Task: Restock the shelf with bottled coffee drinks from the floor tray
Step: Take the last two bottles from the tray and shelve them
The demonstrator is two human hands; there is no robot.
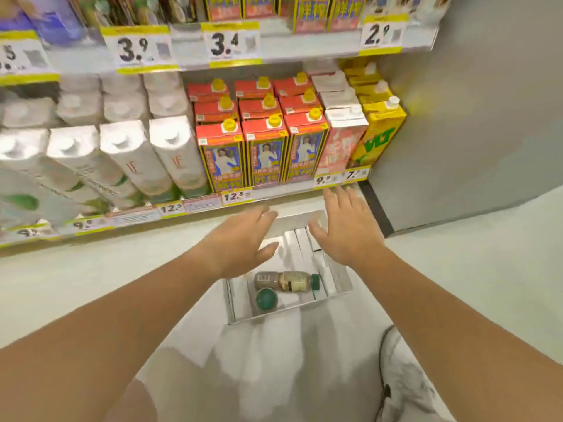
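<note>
Head view, near to far: white shallow tray [335, 278] on pale floor, below both sets of fingers. Inside it, two coffee bottles: standing bottle [266, 299], round green cap up, and lying bottle [286, 281], brown contents, pale label, green cap pointing right. Left hand [240, 239] and right hand [344, 229] hover above the tray, fingers spread and loose, gripping nothing. Beyond the fingertips, shelf edge [274, 193] with price tags; red cartons [265, 147], blurred white cartons [131, 153].

Single head view, looking forward and steeply down, close over the floor tray [335, 287], the shelf [274, 193] just ahead.
</note>
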